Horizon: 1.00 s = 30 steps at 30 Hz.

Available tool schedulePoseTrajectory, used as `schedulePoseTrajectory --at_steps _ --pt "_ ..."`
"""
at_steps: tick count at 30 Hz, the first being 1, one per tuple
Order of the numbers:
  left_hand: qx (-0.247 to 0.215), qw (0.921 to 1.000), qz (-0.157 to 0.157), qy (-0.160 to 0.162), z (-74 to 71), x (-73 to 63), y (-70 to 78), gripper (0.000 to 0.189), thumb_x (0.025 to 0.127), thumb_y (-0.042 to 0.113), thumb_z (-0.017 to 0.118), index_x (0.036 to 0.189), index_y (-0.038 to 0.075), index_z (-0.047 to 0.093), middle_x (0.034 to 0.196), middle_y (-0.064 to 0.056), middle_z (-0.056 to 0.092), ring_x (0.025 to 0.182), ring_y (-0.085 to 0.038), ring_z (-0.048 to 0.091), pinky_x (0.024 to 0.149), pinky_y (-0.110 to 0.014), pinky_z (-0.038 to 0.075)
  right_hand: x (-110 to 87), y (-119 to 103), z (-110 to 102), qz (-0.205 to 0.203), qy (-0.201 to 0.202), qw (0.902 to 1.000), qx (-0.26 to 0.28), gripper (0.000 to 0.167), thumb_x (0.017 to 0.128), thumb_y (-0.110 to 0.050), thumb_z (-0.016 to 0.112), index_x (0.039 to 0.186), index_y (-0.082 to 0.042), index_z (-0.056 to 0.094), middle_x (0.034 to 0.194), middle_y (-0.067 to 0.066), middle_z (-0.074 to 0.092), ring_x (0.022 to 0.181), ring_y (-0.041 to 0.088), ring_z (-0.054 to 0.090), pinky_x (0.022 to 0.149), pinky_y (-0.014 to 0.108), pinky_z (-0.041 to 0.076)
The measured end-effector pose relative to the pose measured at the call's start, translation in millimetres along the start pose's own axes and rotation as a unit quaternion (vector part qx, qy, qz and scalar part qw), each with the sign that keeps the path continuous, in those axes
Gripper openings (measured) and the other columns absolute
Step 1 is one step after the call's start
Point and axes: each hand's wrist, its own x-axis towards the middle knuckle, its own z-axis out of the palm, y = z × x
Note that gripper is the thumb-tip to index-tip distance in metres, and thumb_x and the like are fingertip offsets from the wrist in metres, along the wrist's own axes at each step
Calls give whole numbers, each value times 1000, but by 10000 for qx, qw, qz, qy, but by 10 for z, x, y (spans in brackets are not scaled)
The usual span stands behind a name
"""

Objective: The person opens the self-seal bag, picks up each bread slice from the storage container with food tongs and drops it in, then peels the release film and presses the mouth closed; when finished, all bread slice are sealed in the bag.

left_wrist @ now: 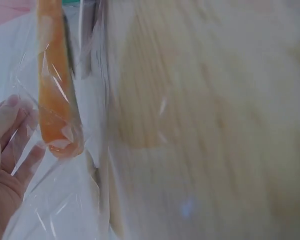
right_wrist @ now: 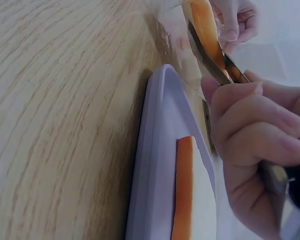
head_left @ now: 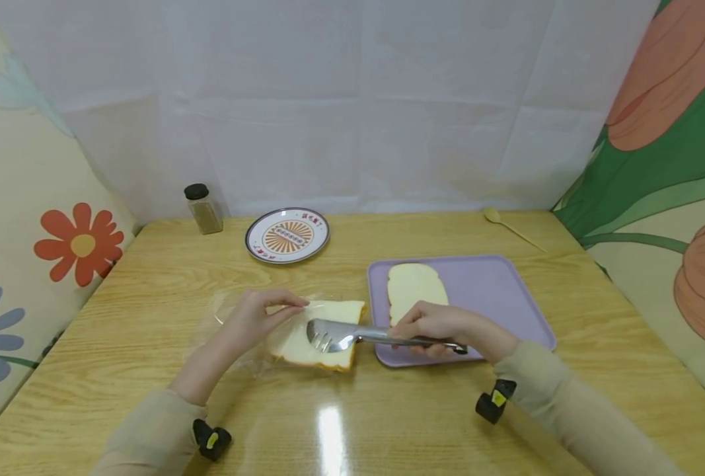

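Observation:
My left hand (head_left: 259, 320) pinches the edge of a clear plastic bag (left_wrist: 50, 212). A crusted bread slice (head_left: 340, 311) lies partly inside the bag, its right end sticking out. My right hand (head_left: 434, 325) grips metal tongs (head_left: 334, 334) by the handles. The slotted head of the tongs lies over the slice's upper face, and in the right wrist view the tongs' two arms (right_wrist: 206, 56) stand on either side of its crust. Another bread slice (head_left: 414, 284) lies on the left side of a purple tray (head_left: 495, 291), behind the right hand.
At the back stand a jar with a black lid (head_left: 205, 210) and a patterned round plate (head_left: 287, 236). A wooden spoon (head_left: 509, 228) lies behind the tray. White cloth (head_left: 352, 112) hangs along the table's far edge, with flowered panels at both sides.

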Motion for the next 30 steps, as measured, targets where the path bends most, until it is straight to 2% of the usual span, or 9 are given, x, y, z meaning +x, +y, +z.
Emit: schedulePoseTrajectory --at_steps 3,7,11,15,20,24,27,30 --pt "-148 9995 -290 8 -13 -8 -1 14 78 -4 71 88 6 72 87 -7 73 83 -22 70 77 -34 59 15 0 18 50 98 9999 -79 29 92 -26 59 91 1 69 50 0 48 33 6 31 31 19 27" --pt "-273 9984 -489 2 -27 -14 -6 12 79 -2 70 87 7 72 86 -7 73 84 -21 70 77 -31 59 23 -2 39 97 165 9997 -151 28 93 -25 59 87 1 68 49 1 47 33 7 30 31 19 26" --pt "-343 9971 -565 -377 -23 -28 -20 11 81 1 70 90 8 72 89 -7 74 87 -20 71 79 -28 58 34 -11 51 36 100 9999 -87 29 92 -26 59 89 1 68 49 1 47 33 6 30 31 19 26" --pt "-395 9943 -711 -691 -13 -53 -16 11 84 6 67 93 9 73 93 -6 74 92 -20 70 83 -31 57 51 -13 46 -27 -96 9999 87 32 93 -28 58 94 2 68 51 0 48 33 6 31 31 19 27" --pt "-484 9932 -849 -640 20 -69 -11 11 85 6 66 93 10 72 93 -4 73 94 -20 69 86 -35 56 83 -21 46 -154 -338 9993 107 33 94 -26 56 95 5 66 52 0 48 33 5 31 31 19 28" --pt "-670 9918 -884 -631 45 -70 -12 10 85 4 66 92 10 72 93 -5 73 94 -18 69 86 -32 56 112 -35 66 -147 -300 9994 20 32 94 -25 56 90 6 65 50 0 47 33 5 31 31 18 27" --pt "-579 9935 -775 -604 32 -66 1 10 85 4 66 91 9 72 92 -4 73 93 -16 69 85 -32 57 125 -41 90 -57 -206 9997 -92 31 94 -24 57 87 5 65 49 0 47 32 5 31 31 19 27" --pt "-330 9949 -815 -500 -8 -52 15 10 85 5 66 92 10 72 92 -1 73 93 -17 69 84 -35 57 127 -46 106 -3 -109 9997 -214 30 93 -23 57 85 4 65 49 0 48 32 6 31 31 19 26"
